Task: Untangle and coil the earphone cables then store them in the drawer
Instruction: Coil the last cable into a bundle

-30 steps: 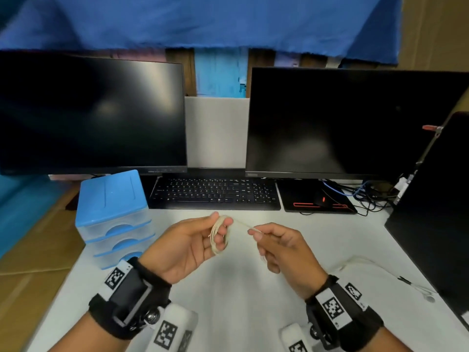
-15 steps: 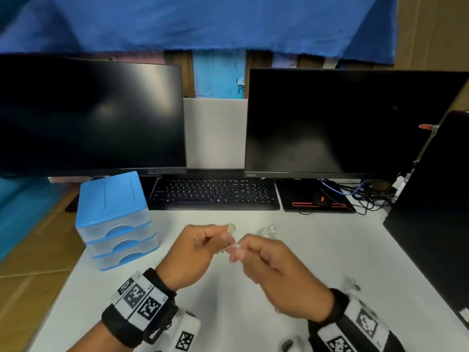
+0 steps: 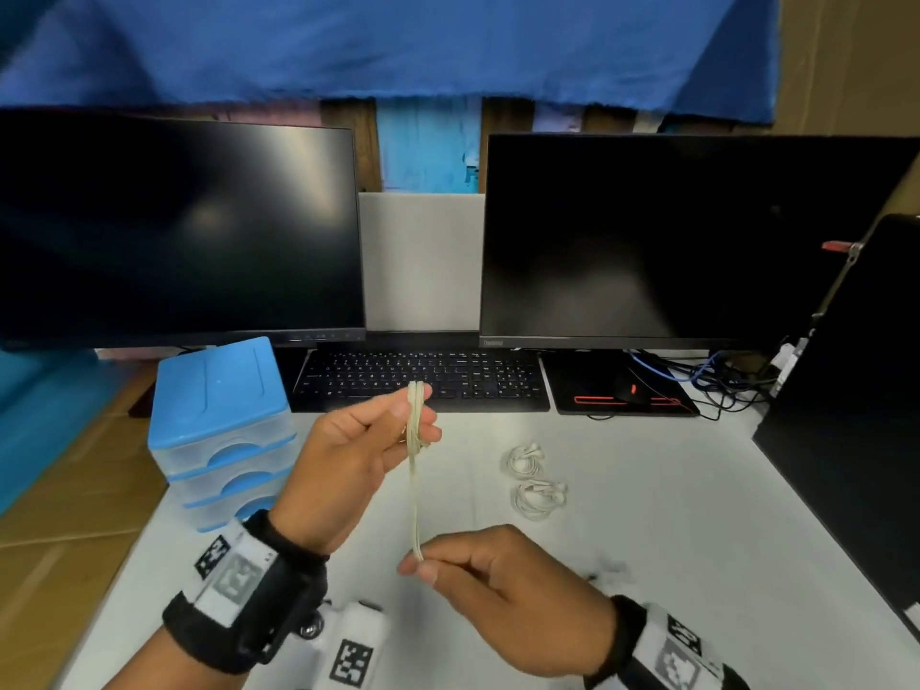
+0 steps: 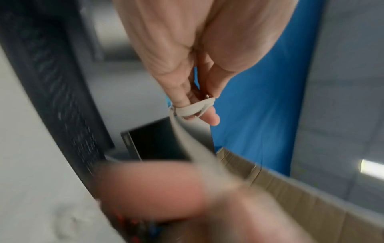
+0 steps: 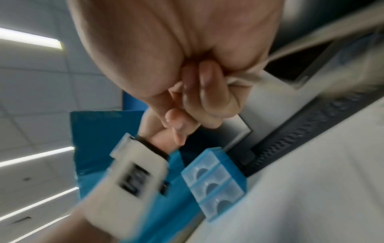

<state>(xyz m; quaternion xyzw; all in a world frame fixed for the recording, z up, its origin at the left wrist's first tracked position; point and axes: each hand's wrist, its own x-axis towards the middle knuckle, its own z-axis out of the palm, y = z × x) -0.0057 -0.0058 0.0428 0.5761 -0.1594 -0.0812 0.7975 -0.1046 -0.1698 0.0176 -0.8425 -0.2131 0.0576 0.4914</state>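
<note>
At the left of the head view, a small drawer unit (image 3: 221,430) with a blue top and three translucent drawers with blue scooped pulls is seen standing on the white desk (image 3: 697,515), all three drawers pushed in; in the right wrist view the same unit (image 5: 214,182) is shown at lower centre. Just right of it, in the centre of the head view, the left hand (image 3: 358,460) is raised above the desk, its fingers curled and several turns of a pale, off-white earphone cable (image 3: 415,470) looped round them. In the left wrist view the loops (image 4: 195,109) are seen wrapped across the fingertips as a flat, bunched band. From this bundle the cable is drawn taut, as two or three thin strands side by side, straight down the frame to the right hand (image 3: 503,585) at lower centre, where it is pinched between the thumb and curled fingers. The pinch is confirmed in the right wrist view (image 5: 197,92), though motion blur hides the strand count there. Further right on the desk, two more white earphone sets (image 3: 535,480) are seen already wound into small round coils, one just behind the other, near each other but apart, their earbuds resting on top of the coils.
</note>
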